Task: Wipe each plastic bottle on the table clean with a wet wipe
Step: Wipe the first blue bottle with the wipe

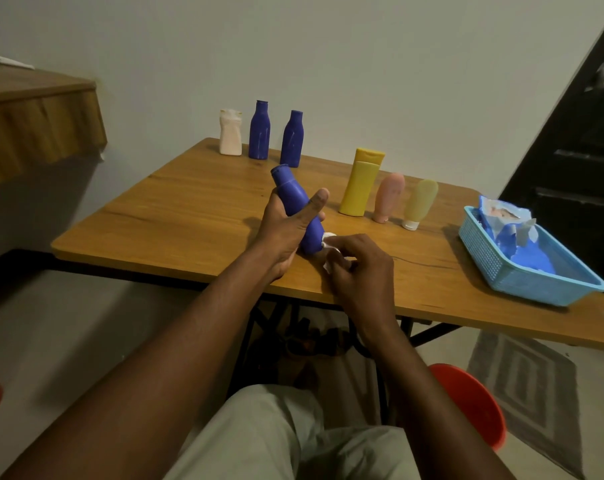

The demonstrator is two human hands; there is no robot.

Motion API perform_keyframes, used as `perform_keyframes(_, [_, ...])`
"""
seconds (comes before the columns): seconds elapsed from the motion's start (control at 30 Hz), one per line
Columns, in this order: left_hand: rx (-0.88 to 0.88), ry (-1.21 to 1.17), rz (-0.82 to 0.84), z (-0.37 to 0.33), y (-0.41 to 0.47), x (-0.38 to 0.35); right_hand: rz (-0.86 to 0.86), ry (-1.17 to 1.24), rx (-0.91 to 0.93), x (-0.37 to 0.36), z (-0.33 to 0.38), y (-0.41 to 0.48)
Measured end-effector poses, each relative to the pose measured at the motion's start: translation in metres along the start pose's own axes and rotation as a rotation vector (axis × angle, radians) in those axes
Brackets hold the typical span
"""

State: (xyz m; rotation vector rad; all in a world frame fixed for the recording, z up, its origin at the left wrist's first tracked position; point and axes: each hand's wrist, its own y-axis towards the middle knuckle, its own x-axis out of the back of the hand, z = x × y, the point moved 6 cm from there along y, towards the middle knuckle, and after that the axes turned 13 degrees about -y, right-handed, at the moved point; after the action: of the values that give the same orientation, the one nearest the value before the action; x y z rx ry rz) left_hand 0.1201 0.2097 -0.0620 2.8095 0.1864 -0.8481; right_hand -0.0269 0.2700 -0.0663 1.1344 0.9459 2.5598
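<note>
Your left hand (286, 230) grips the blue bottle (295, 199) around its middle and holds it above the table (189, 209). The fingers wrap round its far side and the thumb lies straight across the near side, pointing up and to the right. The bottle is tilted, with its cap end up and away from you to the left and its base down toward your right hand (359, 268). That hand sits just below and right of the base with its back facing up, fingers curled in and pinching a bunched white wet wipe (330, 239) against the bottom of the bottle. Both forearms reach forward from the lower edge of the view and converge over the near middle of the table. At the far edge a white bottle (230, 135), a second blue bottle (259, 131) and a third blue bottle (291, 140) stand upright in a row. To the right stand a yellow bottle (361, 183), a pink tube (388, 197) and a pale tube (420, 202), all on their caps. At the right end a blue basket (522, 268) holds a torn wipe pack (505, 223).
</note>
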Motion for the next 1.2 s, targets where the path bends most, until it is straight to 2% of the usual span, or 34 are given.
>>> perform_keyframes(0.13, [0.011,0.006,-0.015,0.001,0.0,0.0,0.055,-0.189,0.194,-0.002,0.019,-0.005])
perform_keyframes(0.37, [0.02,0.034,0.007,0.002,0.001,-0.002,-0.042,0.048,-0.057,-0.001,-0.003,0.001])
perform_keyframes(0.6, [0.14,-0.097,0.033,0.007,0.002,-0.007,-0.102,0.081,-0.192,0.006,-0.01,0.006])
perform_keyframes(0.67, [0.163,-0.099,0.04,0.008,0.001,-0.006,-0.082,0.002,-0.123,0.004,-0.005,0.005])
perform_keyframes(0.77, [0.164,-0.079,0.047,0.008,0.0,-0.006,0.051,-0.279,0.09,-0.008,0.011,0.002])
perform_keyframes(0.83, [0.159,-0.063,0.048,0.009,-0.001,-0.006,0.107,-0.32,0.123,-0.012,0.012,0.003])
perform_keyframes(0.9, [0.163,-0.058,0.054,0.009,-0.001,-0.007,0.091,-0.249,0.076,-0.009,0.009,0.005])
perform_keyframes(1.03, [0.161,-0.044,0.078,0.007,-0.003,-0.008,-0.067,-0.034,-0.104,0.0,-0.004,0.007])
perform_keyframes(1.2, [0.139,-0.012,0.095,0.006,-0.004,-0.008,-0.104,0.095,-0.303,0.003,-0.02,0.018])
